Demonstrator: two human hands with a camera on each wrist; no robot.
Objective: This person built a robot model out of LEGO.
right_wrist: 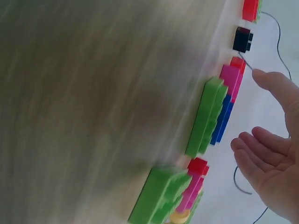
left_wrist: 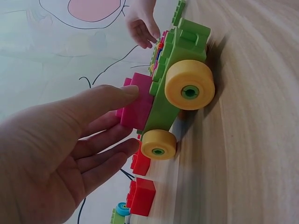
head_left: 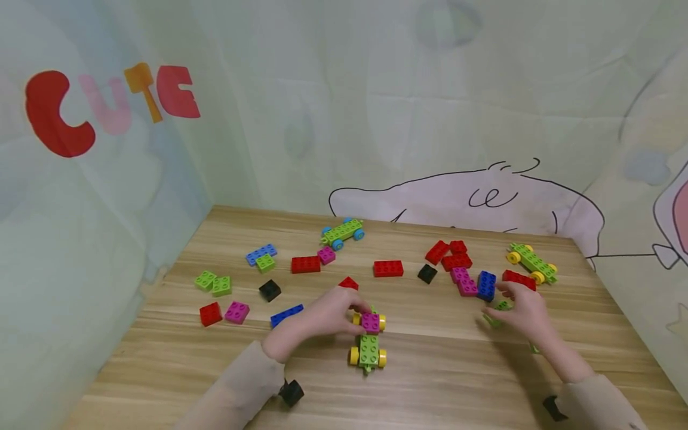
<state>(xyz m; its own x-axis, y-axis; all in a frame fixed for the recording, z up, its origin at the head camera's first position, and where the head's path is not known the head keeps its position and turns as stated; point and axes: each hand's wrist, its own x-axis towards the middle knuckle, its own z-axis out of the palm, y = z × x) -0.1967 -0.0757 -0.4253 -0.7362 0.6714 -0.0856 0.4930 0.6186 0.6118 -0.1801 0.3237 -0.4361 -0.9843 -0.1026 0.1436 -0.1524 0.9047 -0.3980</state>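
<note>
My left hand (head_left: 334, 312) pinches a magenta brick (head_left: 371, 322) between thumb and fingers. That brick sits on the far half of a green car base (head_left: 369, 351) with yellow wheels, which stands on the table. In the left wrist view the thumb lies along the side of the magenta brick (left_wrist: 139, 100). My right hand (head_left: 522, 310) hovers with fingers parted over a green brick (head_left: 500, 313), beside a dark blue brick (head_left: 487, 285). The right wrist view shows that hand (right_wrist: 273, 154) holding nothing, with a long green brick (right_wrist: 205, 119) a little way off.
Red bricks (head_left: 388, 269), magenta bricks (head_left: 464, 282) and black bricks (head_left: 270, 291) lie scattered across the wooden table. A blue-wheeled car base (head_left: 343, 233) stands at the back, and a yellow-wheeled one (head_left: 532, 263) at the back right. Light green bricks (head_left: 221, 286) lie left. A printed curtain (head_left: 301, 119) hangs behind.
</note>
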